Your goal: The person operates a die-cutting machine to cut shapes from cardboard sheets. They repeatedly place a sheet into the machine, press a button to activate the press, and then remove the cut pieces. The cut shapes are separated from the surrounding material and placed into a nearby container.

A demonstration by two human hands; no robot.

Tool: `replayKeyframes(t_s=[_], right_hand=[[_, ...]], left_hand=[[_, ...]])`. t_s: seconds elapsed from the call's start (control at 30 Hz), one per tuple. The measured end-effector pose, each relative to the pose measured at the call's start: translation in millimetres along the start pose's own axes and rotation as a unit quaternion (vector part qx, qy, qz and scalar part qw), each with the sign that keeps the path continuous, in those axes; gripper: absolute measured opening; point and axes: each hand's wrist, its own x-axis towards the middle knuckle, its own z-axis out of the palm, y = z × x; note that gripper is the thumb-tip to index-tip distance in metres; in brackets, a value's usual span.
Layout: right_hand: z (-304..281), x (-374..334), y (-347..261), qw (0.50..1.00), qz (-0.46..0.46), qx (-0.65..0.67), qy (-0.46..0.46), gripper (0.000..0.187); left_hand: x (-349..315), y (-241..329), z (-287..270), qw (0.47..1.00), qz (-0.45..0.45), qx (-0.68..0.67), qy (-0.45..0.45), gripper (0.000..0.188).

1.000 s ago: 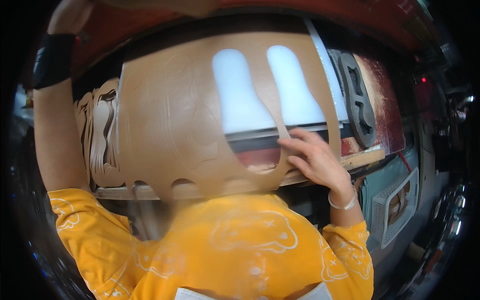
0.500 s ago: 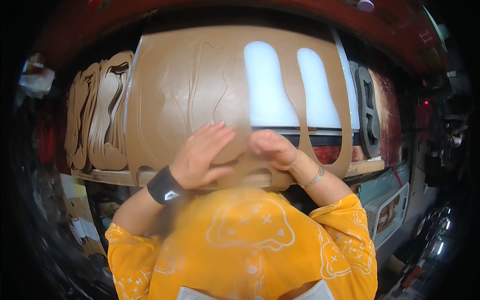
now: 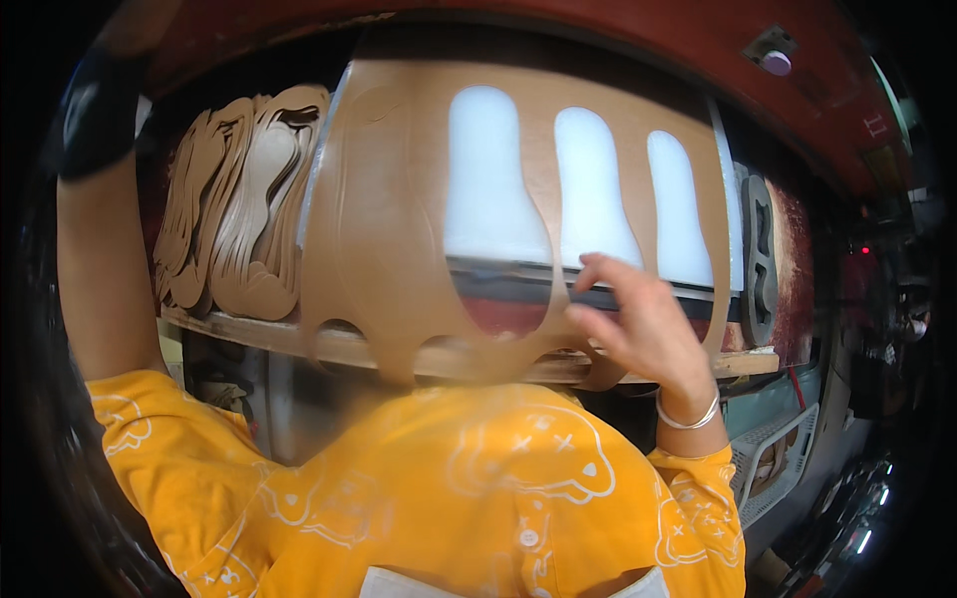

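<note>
A brown sheet (image 3: pixel 384 199) lies across the bench, with three sole-shaped openings showing a white board (image 3: pixel 485 169) beneath. Sole outlines are marked in its left part. My right hand (image 3: pixel 648 324) hovers over the sheet's near right part, thumb and forefinger apart, with nothing seen between them. Raised far to the upper left is my left arm, a black band on its wrist; the left hand (image 3: pixel 145 25) is dark and smeared at the rim, so its fingers and anything in them cannot be made out.
Stacked brown sole-shaped pieces (image 3: pixel 254 199) stand at the bench's left. A dark grey sole-shaped block (image 3: pixel 760 259) sits at the right. The bench's wooden front edge (image 3: pixel 743 365) runs before me. Below right is a white plastic basket (image 3: pixel 778 463). A red machine part (image 3: pixel 618 30) spans above.
My left hand has gone from the sheet to the upper left. A third opening now shows where it lay. My right hand has moved right and opened. The view has shifted.
</note>
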Motion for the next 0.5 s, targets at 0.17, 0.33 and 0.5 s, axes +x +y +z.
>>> replayKeyframes(t_s=[0.17,0.33,0.5], right_hand=[[53,53,-12,0.915,0.01,0.299,-0.269,0.025],[129,68,2,0.636,0.101,0.722,-0.252,0.024],[134,64,0,0.631,0.055,0.732,-0.251,0.02]], left_hand=[[-114,4,62,0.946,0.128,0.219,-0.203,0.039],[-228,-3,132,0.967,-0.053,0.111,-0.225,0.057],[-221,-14,126,0.975,-0.06,0.086,-0.195,0.041]])
